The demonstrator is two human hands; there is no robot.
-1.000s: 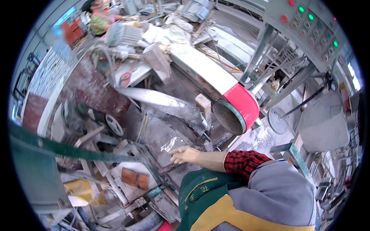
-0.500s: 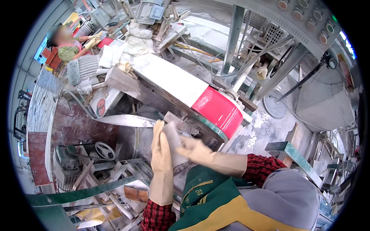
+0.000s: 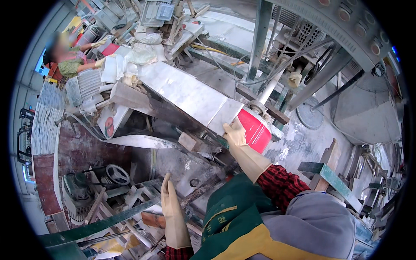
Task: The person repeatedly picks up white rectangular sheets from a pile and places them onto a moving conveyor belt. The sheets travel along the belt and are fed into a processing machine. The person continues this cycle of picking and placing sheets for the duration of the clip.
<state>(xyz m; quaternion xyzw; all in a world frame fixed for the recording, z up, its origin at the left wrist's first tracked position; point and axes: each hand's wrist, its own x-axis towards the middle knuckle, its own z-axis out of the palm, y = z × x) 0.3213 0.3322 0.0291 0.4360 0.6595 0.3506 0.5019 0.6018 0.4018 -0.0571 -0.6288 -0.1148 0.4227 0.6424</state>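
Pale marble tiles [image 3: 182, 91] lie in a row along a conveyor with a red belt [image 3: 254, 131]. My right hand [image 3: 237, 135], in a cream rubber glove, is closed on the near edge of the end tile [image 3: 224, 116], beside the bare red belt; its fingertips are partly hidden. Lower left of it, my left hand [image 3: 170, 201], in a matching glove, is held upright and holds nothing. Its fingers are stretched out and lie close to each other. A green apron [image 3: 227, 208] covers my front between the two arms.
Beside the conveyor lies a small block [image 3: 189, 141]. A handwheel [image 3: 118, 174] and motor [image 3: 77, 190] stand at lower left, near a green metal bar [image 3: 102, 220]. A control panel [image 3: 342, 26] overhangs the upper right. Another person [image 3: 69, 65] works at the conveyor's far end.
A blurred, flat pale piece was between my hands and no longer shows there. My right hand has moved up to the end tile on the belt; my left has moved down.
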